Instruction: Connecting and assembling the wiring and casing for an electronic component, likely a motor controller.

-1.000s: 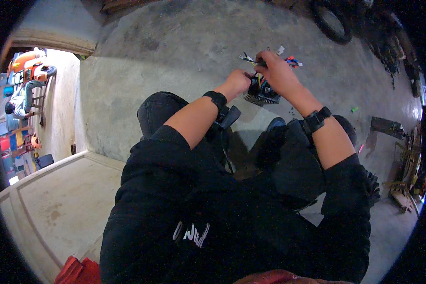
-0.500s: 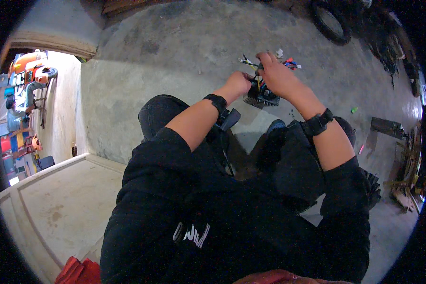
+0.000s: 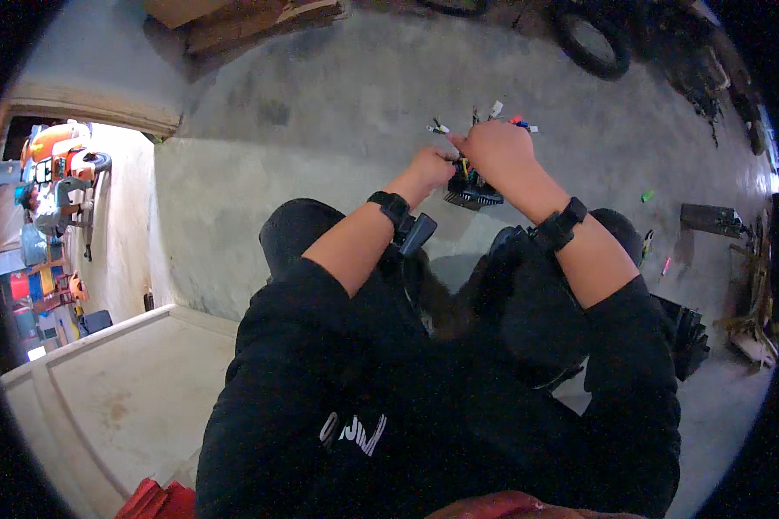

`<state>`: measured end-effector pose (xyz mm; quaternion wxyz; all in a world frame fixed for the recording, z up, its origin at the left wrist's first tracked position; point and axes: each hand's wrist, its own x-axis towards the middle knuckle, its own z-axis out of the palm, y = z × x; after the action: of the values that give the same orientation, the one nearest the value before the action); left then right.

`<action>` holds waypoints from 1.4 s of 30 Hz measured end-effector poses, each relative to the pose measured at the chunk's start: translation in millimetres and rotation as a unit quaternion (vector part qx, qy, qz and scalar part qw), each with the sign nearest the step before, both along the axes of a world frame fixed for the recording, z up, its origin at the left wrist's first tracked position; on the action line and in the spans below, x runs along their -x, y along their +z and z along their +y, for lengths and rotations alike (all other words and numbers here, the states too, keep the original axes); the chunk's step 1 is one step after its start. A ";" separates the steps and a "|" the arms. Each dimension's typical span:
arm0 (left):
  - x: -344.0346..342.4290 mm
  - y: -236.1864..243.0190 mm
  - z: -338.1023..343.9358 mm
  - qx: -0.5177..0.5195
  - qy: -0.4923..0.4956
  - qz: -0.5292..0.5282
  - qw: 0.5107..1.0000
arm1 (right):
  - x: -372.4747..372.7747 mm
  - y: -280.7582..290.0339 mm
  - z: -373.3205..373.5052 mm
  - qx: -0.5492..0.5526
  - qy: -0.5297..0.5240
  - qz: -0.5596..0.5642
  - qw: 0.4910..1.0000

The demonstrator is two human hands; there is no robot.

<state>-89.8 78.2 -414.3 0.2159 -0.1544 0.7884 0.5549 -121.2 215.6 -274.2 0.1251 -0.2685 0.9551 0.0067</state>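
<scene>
A black box with metal cooling fins [image 3: 473, 199], which looks like a motor controller, is in front of my knees at the concrete floor. Several coloured wires rise from its far side and end in white connectors [image 3: 496, 110], a red connector [image 3: 517, 120] and a blue one. My left hand [image 3: 431, 168] is closed at the box's left side, thumb and fingers pinched on the wires there. Over the top of the box my right hand [image 3: 498, 154] curls its fingers round the wire bundle. Its back hides most of what it grips.
A black tyre [image 3: 590, 41] lies at the far right. Wooden boards [image 3: 264, 28] are at the far left. To the right are a metal box [image 3: 710, 219], a green object [image 3: 647, 196] and pliers [image 3: 647, 246]. Through the doorway at left, a person [image 3: 52, 210] is beside an orange vehicle [image 3: 56, 143].
My right hand has turned and come slightly lower and nearer my left hand. The wire ends have spread differently. The whole view has tilted a little, showing more of the boards.
</scene>
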 end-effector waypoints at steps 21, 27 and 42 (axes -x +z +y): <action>14.5 48.5 -5.9 0.127 -0.116 0.271 0.947 | 5.2 -2.5 18.8 0.119 0.109 0.015 0.987; 19.9 46.1 -19.9 0.098 -0.167 0.221 0.956 | 5.8 8.4 1.2 0.075 0.098 -0.005 0.992; 15.9 61.6 -11.5 0.097 -0.049 0.203 0.973 | -9.7 1.1 -0.7 0.062 0.060 0.098 0.991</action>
<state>-105.7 66.7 -352.7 0.0620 -0.0199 0.8724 0.4845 -111.5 214.9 -273.2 0.0133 -0.3309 0.9434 -0.0188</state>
